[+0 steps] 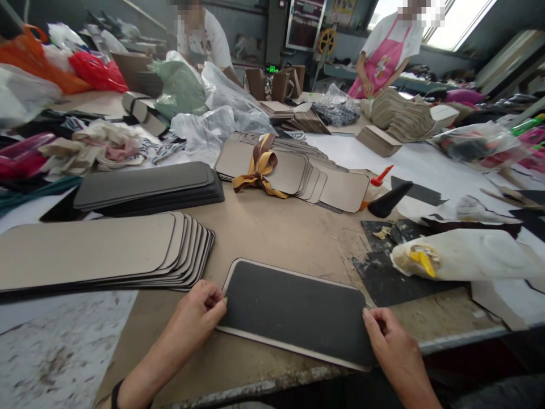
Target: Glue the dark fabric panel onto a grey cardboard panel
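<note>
A dark grey rounded panel [293, 312] lies on a slightly larger beige board [264, 339], whose pale rim shows around it. My left hand [206, 307] pinches the left end, thumb and fingers closed at the edge. At the opposite end, my right hand [386, 329] grips the right edge with its fingers curled in. The near right corner reaches the table's front edge. To the left sits a fanned stack of beige boards [89, 247], close to my left hand. Behind that stack is a pile of dark grey panels [145, 184].
A white glue bottle with a yellow tip [468, 254] lies at right on a dark scrap sheet. Beyond are a red-tipped bottle [380, 180], a black cone-shaped piece [389, 200] and ribbon-tied boards [289, 170]. Two people stand across the table among plastic bags [181, 85].
</note>
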The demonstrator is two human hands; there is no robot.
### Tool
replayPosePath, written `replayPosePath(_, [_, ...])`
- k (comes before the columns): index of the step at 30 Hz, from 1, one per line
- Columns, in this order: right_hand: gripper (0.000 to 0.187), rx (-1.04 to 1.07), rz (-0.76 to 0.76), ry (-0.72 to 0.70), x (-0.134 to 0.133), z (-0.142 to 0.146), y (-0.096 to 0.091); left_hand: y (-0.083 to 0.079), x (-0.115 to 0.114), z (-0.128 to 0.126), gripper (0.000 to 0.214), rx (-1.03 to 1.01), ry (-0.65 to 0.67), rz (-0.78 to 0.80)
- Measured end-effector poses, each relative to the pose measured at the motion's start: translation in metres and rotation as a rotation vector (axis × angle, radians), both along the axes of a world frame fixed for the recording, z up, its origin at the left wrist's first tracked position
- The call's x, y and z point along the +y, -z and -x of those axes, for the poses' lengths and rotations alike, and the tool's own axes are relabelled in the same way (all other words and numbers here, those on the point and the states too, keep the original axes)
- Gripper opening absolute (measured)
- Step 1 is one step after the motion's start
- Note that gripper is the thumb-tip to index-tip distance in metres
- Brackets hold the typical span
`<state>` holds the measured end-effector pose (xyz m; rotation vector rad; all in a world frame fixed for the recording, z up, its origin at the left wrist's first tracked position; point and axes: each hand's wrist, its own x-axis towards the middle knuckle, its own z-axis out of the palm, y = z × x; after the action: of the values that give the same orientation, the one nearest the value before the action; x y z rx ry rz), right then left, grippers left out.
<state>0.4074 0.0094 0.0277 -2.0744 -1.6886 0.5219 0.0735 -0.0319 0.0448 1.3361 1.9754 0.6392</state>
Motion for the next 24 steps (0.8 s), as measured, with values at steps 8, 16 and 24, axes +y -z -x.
replayPosePath(8, [0.033,-0.023,0.049,0.013,0.001,-0.011,0.015,0.001,0.003,0.002,0.013,0.055,-0.011,0.050])
replayPosePath(16, [0.035,0.012,-0.015,-0.024,-0.001,-0.004,0.006,0.008,0.001,0.003,0.016,0.086,0.017,-0.003])
replayPosePath(24, [0.033,0.045,-0.107,-0.046,-0.008,0.004,0.006,0.013,0.003,0.011,0.032,0.065,0.027,0.064])
